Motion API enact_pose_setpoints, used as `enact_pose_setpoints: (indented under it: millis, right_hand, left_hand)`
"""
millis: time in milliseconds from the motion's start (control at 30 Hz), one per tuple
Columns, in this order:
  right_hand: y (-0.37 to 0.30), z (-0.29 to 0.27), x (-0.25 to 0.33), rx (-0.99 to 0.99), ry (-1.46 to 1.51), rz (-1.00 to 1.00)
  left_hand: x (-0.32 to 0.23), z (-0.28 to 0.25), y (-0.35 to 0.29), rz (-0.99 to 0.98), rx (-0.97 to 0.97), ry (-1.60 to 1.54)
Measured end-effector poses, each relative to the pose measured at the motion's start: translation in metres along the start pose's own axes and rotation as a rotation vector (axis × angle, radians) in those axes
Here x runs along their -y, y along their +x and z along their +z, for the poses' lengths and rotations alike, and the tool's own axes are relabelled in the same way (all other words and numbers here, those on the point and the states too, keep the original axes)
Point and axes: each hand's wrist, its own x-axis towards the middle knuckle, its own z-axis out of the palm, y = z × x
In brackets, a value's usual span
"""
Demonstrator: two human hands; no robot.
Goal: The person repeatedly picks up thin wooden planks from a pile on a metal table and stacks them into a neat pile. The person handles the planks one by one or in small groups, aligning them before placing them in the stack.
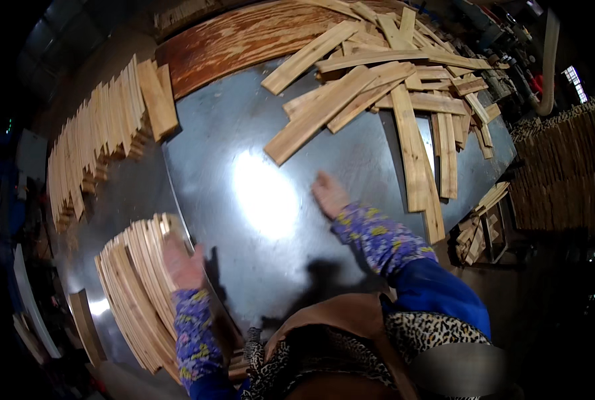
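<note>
Holds the left hand against the right side of a near row of wooden boards at lower left, with thumb apart from fingers; too blurred to tell whether pinching the end board or merely touching it. Holds the right hand over the bare grey metal of the desk, apart from the heap of loose planks; seems to curl the fingers, but too blurred to tell how tightly. Wears flower-patterned sleeves on both forearms.

At the upper right of the desk, planks crisscrossed and overlapping. At upper left, a far row of boards, close-packed, with a wide plank at its right end. Along the far edge, a worn reddish-brown panel. Beyond the desk at right, a dark stack of wood and a pale hose.
</note>
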Motion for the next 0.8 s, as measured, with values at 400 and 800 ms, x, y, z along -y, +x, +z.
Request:
enact_pose_setpoints:
  millis: [400, 800]
  right_hand:
    - [0.239, -0.174, -0.047, -0.138, 1.081, 0.135]
    - [0.270, -0.140, -0.035, -0.229, 1.266, -0.037]
  left_hand:
    - [-0.374, 0.168, 0.249, 0.271, 0.530, -0.139]
    - [-0.404, 0.258, 0.503, 0.463, 0.393, -0.385]
